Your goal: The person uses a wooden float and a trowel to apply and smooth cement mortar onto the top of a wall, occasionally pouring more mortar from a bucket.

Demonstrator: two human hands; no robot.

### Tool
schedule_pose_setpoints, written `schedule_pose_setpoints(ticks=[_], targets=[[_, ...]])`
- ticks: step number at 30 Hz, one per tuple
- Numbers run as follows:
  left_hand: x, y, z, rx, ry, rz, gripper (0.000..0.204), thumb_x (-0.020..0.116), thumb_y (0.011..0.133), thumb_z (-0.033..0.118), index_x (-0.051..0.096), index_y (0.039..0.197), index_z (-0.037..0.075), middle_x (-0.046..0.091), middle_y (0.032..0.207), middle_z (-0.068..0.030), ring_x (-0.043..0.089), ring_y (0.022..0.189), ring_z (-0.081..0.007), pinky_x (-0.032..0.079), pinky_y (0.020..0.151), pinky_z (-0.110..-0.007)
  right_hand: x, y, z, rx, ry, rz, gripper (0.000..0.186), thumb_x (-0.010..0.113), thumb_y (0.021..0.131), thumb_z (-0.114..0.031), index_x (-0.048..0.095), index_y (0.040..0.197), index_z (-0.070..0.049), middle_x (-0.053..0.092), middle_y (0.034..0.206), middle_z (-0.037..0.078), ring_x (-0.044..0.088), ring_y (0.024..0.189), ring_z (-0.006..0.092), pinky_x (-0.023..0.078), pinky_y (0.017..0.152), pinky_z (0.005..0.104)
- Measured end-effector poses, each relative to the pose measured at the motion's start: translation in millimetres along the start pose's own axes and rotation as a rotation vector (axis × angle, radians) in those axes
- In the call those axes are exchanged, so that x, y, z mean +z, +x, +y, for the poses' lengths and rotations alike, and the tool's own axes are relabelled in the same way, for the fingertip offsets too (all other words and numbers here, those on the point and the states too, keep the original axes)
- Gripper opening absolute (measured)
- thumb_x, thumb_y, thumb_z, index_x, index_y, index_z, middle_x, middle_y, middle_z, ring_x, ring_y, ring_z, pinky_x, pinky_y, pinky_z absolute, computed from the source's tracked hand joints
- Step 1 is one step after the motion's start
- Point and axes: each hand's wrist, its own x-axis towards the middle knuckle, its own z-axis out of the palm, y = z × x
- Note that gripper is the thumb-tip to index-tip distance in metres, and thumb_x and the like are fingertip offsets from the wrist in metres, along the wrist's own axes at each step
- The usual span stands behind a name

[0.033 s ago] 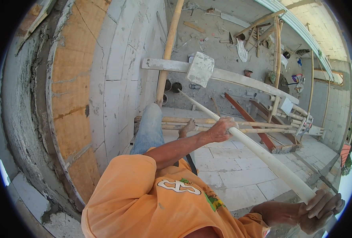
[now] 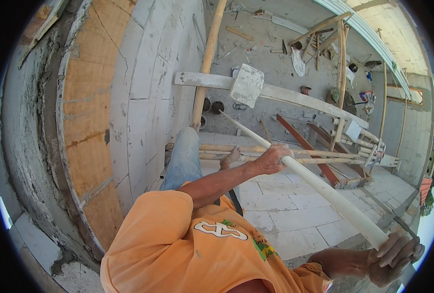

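Observation:
A long white pipe (image 2: 329,195) slants across the view from the lower right, and its thin far tip points down toward the floor. My left hand (image 2: 274,158) is closed around the pipe's middle, with the arm stretched forward. Lower right, my right hand (image 2: 395,259) is wrapped around the pipe's near end, its fingers dusty and partly hiding that end. Both forearms come from an orange shirt (image 2: 178,244). Near the pipe's far tip, dark buckets (image 2: 217,107) stand on the floor below.
I stand on bamboo poles (image 2: 212,147) with one bare foot (image 2: 230,157) showing. A plank (image 2: 305,99) with a mortar-crusted board (image 2: 247,85) crosses ahead. A block wall (image 2: 139,112) rises at left, an upright bamboo pole (image 2: 209,58) beside it. Reddish beams (image 2: 300,139) lean at right.

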Motion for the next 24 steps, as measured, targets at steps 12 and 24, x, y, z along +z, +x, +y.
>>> schedule_pose_setpoints(ticks=[12, 24], targets=[[2, 3, -23, -0.006, -0.015, 0.007, 0.022, 0.071, 0.068, 0.002, 0.063, 0.089, 0.006, 0.058, 0.085, -0.0111, 0.056, 0.087, -0.0322, 0.042, 0.078, -0.041, 16, 4, 31, 0.075, 0.072, -0.056, 0.031, 0.055, 0.088, -0.005, 0.049, 0.115, 0.01, 0.04, 0.068, 0.0, 0.039, 0.045, 0.0063, 0.04, 0.047, 0.0226], [1, 8, -29, 0.011, 0.005, 0.026, 0.022, 0.072, 0.068, 0.003, 0.063, 0.088, 0.007, 0.059, 0.085, -0.0101, 0.056, 0.087, -0.0319, 0.042, 0.077, -0.04, 25, 8, 33, 0.043, 0.017, 0.007, 0.03, 0.058, 0.085, -0.003, 0.046, 0.109, 0.01, 0.041, 0.063, 0.001, 0.039, 0.041, 0.009, 0.039, 0.045, 0.0229]])
